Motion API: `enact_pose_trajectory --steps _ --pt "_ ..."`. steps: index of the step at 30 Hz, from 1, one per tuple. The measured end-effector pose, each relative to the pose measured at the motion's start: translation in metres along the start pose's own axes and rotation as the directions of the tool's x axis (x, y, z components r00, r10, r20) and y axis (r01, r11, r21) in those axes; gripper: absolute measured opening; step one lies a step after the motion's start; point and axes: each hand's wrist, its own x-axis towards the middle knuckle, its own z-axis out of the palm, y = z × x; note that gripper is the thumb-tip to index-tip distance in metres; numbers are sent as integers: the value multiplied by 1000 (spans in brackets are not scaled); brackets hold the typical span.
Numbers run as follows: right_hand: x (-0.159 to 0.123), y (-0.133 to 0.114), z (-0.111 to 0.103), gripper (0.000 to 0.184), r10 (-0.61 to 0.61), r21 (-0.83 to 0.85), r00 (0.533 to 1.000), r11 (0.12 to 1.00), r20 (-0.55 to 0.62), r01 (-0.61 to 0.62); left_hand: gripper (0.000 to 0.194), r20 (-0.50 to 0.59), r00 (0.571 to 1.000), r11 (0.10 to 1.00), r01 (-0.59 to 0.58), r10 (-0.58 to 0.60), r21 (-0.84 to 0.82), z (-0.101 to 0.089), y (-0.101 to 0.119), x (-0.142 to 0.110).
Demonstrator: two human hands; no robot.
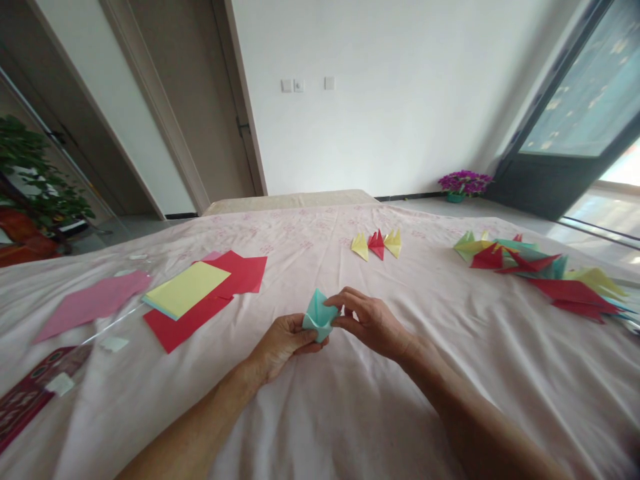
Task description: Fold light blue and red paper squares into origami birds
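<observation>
A small folded piece of turquoise paper (319,312) is held up over the bed between both hands, its top flap opened and pointed. My left hand (287,340) pinches its lower left side, with the thumb across the front. On its right edge, my right hand (367,320) is closed, thumb and fingertips gripping the paper. Beyond the hands, three small folded paper pieces stand in a row: a yellow one (360,247), a red one (377,245) and another yellow one (393,244).
To the left lie yellow sheets (190,288), red sheets (245,275), a pink sheet (97,300) and a dark red package (35,393). Several folded red, green and yellow paper pieces (540,260) are heaped at the right. A wrinkled pale pink cloth (280,257) covers the surface.
</observation>
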Motion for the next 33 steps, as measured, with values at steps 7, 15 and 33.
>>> enact_pose_trajectory --steps 7,15,33 --pt "-1 -5 18 26 182 35 964 983 -196 -178 38 6 1000 1000 -11 11 -14 1 0 0" --pt "-4 -4 30 15 -7 -4 938 1000 -346 6 40 -29 999 997 -25 23 -71 3 0 0" --pt "-11 -8 42 22 -126 -193 921 980 -369 57 31 -126 988 988 -104 89 -116 11 -6 -1"
